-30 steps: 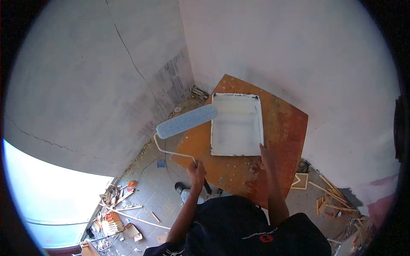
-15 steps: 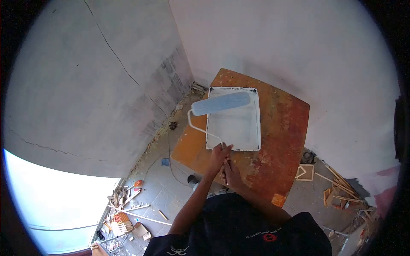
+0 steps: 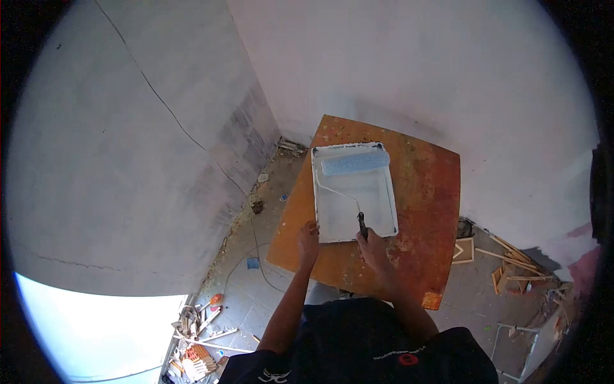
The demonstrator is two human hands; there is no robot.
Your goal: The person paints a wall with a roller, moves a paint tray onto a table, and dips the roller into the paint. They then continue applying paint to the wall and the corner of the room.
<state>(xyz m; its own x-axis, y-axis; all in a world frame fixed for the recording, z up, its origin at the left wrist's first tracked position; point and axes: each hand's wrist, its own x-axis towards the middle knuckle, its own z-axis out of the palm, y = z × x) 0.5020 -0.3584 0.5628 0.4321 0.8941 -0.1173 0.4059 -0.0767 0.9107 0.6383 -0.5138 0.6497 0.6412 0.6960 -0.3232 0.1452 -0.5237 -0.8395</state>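
Note:
A paint roller with a pale blue, paint-coated sleeve lies across the far end of the white paint tray. Its thin wire frame bends back toward a black handle. My right hand is closed around that handle near the tray's front edge. At the tray's near left corner, my left hand has its fingers bent and closed against the rim. White paint coats the inside of the tray, which rests on a worn brown wooden tabletop.
Two walls meet in a corner behind the table; the grey left wall is cracked and patchy. Wood scraps and debris litter the floor at lower left. More wooden strips and a white metal frame lie at right.
My hands have parted: the left went from near the roller handle to the tray's left rim. The roller has swung right and now lies inside the tray, its handle in my right hand.

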